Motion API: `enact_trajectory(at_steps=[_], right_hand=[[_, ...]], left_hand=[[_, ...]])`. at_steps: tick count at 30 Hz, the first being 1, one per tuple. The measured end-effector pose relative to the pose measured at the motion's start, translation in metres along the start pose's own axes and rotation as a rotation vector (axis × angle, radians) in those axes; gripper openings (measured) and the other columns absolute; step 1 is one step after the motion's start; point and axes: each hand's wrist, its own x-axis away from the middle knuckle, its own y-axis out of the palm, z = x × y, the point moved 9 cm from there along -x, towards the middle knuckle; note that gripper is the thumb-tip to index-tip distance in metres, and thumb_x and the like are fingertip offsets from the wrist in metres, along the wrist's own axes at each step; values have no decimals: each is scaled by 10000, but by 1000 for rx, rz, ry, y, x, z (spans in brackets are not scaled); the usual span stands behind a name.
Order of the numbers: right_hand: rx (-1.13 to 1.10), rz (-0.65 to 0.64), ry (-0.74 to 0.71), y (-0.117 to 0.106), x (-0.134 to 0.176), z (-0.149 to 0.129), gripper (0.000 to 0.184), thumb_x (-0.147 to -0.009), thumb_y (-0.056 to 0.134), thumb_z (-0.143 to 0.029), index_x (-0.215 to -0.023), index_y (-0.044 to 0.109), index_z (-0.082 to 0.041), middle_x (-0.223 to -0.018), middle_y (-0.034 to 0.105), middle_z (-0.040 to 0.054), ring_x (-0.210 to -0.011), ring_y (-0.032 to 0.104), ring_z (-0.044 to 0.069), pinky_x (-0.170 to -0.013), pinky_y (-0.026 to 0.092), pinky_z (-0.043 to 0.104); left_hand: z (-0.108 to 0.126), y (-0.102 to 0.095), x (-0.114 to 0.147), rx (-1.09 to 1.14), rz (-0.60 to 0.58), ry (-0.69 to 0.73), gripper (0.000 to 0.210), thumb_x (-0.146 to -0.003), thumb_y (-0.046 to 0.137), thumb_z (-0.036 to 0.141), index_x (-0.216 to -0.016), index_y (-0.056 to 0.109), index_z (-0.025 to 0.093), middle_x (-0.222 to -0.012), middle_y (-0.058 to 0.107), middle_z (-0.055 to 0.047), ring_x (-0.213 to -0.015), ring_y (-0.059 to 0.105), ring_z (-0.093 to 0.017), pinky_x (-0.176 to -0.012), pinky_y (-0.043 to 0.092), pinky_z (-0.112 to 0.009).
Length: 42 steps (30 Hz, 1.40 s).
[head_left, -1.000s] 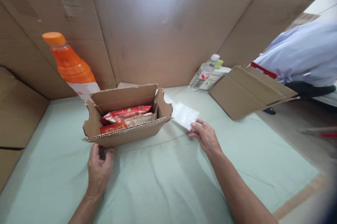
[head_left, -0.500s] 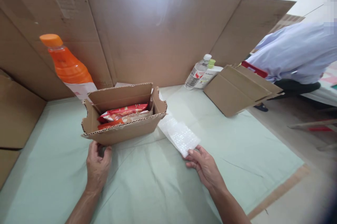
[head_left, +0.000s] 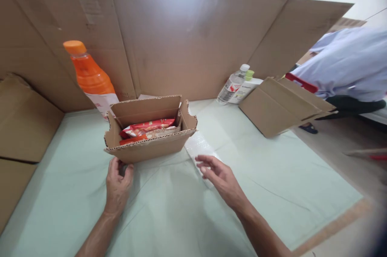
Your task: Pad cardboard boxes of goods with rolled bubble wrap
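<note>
An open cardboard box (head_left: 157, 150) stands on the cloth, with red and orange snack packets (head_left: 148, 128) inside. Beneath it, a strip of bubble wrap (head_left: 198, 142) runs out to the right and towards me. My left hand (head_left: 118, 186) rests by the box's near left bottom edge, thumb and fingers apart; whether the fingertips touch the box is hard to see. Over the bubble wrap's near end hovers my right hand (head_left: 219, 176), its fingers loosely spread with nothing held.
An orange drink bottle (head_left: 93, 77) stands behind the box at left. Back right are a clear water bottle (head_left: 231, 86), a white bottle (head_left: 246, 90) and a folded cardboard piece (head_left: 272, 106). Cardboard panels (head_left: 187, 43) wall the back. A person in a light shirt (head_left: 353, 63) bends beyond the table.
My right hand has let go of the bubble wrap's end and moved slightly left over it; the wrap now lies flat. My left hand keeps its place by the box. The view has shifted slightly.
</note>
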Motion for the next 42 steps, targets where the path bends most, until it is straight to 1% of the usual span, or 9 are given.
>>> enact_trajectory(at_steps=[4,9,16,19,24,28,33,38,42], right_hand=[[70,17,-183,26,-50,-16,507,-856,624,-398,-1326,551,-220,-1384,592,132,-1226,585,271,-906,535,399],[89,-53,-253,47,-82,-20,466,-818,608,-367,-1245,590,-179,-1204,679,112,-1030,644,247,-825,546,375],[108,-15,-281,36,-110,-32,489,-822,569,-297,-1294,579,-171,-1287,665,119,-1092,647,244,-889,540,393],[174,2,-308,16,-111,-30,450,-851,548,-286,-1287,609,-195,-1301,672,111,-1162,637,250,-945,532,411],[591,54,-292,-30,-95,-13,498,-824,506,-166,-1303,641,-204,-1370,640,111,-1283,576,280,-1102,441,488],[868,-99,-275,-29,-77,4,448,-774,530,-98,-1183,697,-176,-1442,579,137,-1373,503,300,-1161,372,480],[898,-48,-265,-23,-46,5,221,-880,477,-150,-956,682,-179,-1396,603,151,-1321,546,295,-1085,430,451],[619,-139,-283,16,18,-5,196,-960,428,-233,-998,620,-226,-1022,730,65,-960,670,219,-883,500,361],[310,-384,-340,79,83,-21,146,-964,466,-242,-991,610,-235,-1065,723,47,-1009,644,193,-939,476,335]], left_hand=[[5,1,1,63,-31,-55,338,-835,629,340,-1134,555,201,-1029,620,-39,-949,610,-187,-861,479,-286],[21,5,-8,25,-83,-88,322,-843,610,351,-1119,576,189,-988,643,-38,-904,621,-193,-783,479,-278],[31,39,-48,41,-136,-42,485,-825,609,339,-1276,557,169,-1090,660,-75,-975,623,-211,-884,488,-340],[28,42,-53,65,-159,-38,528,-825,601,331,-1321,533,164,-1173,661,-106,-1051,631,-226,-960,485,-377],[18,15,-25,-77,-139,-104,620,-857,603,363,-1448,441,268,-1439,545,-123,-1251,570,-262,-975,497,-410],[22,6,16,-185,-207,-113,536,-860,578,393,-1379,539,261,-1429,553,-128,-1255,569,-304,-740,560,-348],[35,20,58,-117,-321,-101,461,-813,607,419,-1225,672,224,-1458,535,-134,-1282,558,-329,-699,582,-331],[39,43,83,102,-515,-308,549,-760,682,497,-1210,672,183,-1262,671,-160,-1179,642,-304,-952,545,-425],[42,56,93,216,-635,-477,659,-714,726,534,-1255,637,170,-1277,658,-180,-1148,651,-301,-911,543,-406]])
